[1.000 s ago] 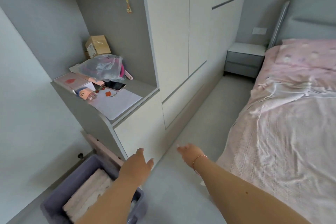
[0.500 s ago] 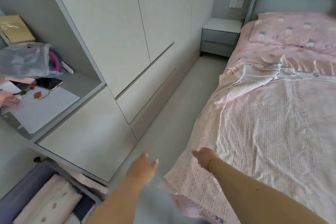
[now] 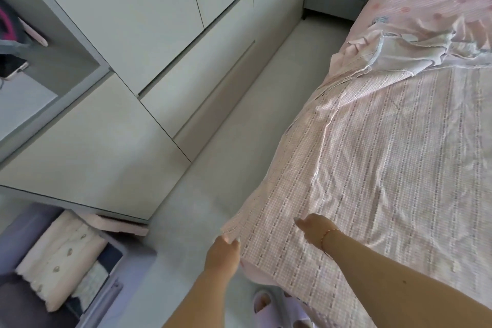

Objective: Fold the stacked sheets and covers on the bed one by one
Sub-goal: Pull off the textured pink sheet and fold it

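Because spread flat across the mattress, pink checked woven cover with pale stripes [image 3: 372, 168] reachable only at its border, so worked from the bedside aisle. Draped over the near edge toward the pale floor [image 3: 191, 194], giving a free corner to lift. Further up, crumpled white-and-pink printed sheet [image 3: 415, 48] bunched against the pillow end, probably waiting its turn. Low at left, grey open storage box [image 3: 24, 221] with folded pale linens [image 3: 61, 255], likely the destination for finished pieces. Left hand [image 3: 223, 253] pinching that loose corner, fingers curled round the cloth. Right hand [image 3: 316, 229] hovering just above the cover, fingers loosely extended, holding nothing, seemingly bound for a second hold.
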Demonstrator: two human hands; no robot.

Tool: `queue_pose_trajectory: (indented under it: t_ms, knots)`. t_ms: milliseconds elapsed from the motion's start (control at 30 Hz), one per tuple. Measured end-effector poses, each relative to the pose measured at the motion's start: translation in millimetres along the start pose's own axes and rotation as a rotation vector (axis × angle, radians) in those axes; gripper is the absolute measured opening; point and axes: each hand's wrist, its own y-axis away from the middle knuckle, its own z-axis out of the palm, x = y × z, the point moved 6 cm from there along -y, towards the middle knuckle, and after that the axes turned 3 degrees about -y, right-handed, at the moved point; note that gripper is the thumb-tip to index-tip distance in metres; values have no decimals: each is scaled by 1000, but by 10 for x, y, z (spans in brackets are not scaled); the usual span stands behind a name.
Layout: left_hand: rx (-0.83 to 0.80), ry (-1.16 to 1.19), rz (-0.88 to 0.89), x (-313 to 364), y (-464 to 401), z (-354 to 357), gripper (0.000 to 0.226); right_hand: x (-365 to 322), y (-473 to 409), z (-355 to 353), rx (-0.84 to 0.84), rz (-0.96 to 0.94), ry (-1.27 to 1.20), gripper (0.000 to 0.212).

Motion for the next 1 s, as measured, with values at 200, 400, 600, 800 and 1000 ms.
queue_pose_trajectory:
  t_ms: [200, 400, 600, 800, 1000]
  knots:
    - [-56, 280, -132, -135, -530, 272, 35, -75, -322, 222, 27, -55, -96, 48]
    - [-139, 523, -227, -347, -1013, 601, 27, 13, -458, 400, 89, -103, -258, 42]
    - [-105, 757, -257, -354, -1312, 535, 17, 81, -494, 402, 136, -107, -379, 30]
    - [-19, 797, -205, -214, -1363, 270, 39, 74, -412, 390, 128, -105, -341, 32]
    - [-47, 495, -322, -330, -1398, 353, 34, 58, -304, 368, 89, -105, -334, 32]
